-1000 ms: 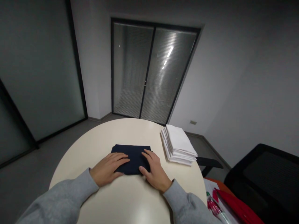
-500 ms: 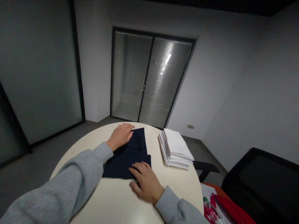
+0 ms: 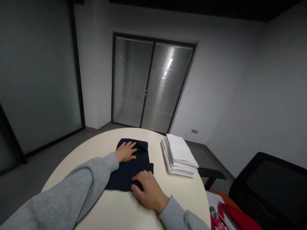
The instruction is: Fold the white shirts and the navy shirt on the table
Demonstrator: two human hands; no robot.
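Cloth (image 3: 122,179), folded and navy, lies on a round cream counter (image 3: 107,214), stacked white fabric (image 3: 181,153) to its right; left hand (image 3: 126,152), grip wide, on its far part; right hand (image 3: 150,191) over its near edge, grip unclear.

The left sleeve (image 3: 72,191) is heathered grey, loose and thickly folded, ending in a plain cuff (image 3: 112,162). The right sleeve (image 3: 184,218) matches in colour, creased behind its own snug cuff (image 3: 168,207). Left hand (image 3: 126,152) and right hand (image 3: 150,192) are bare.
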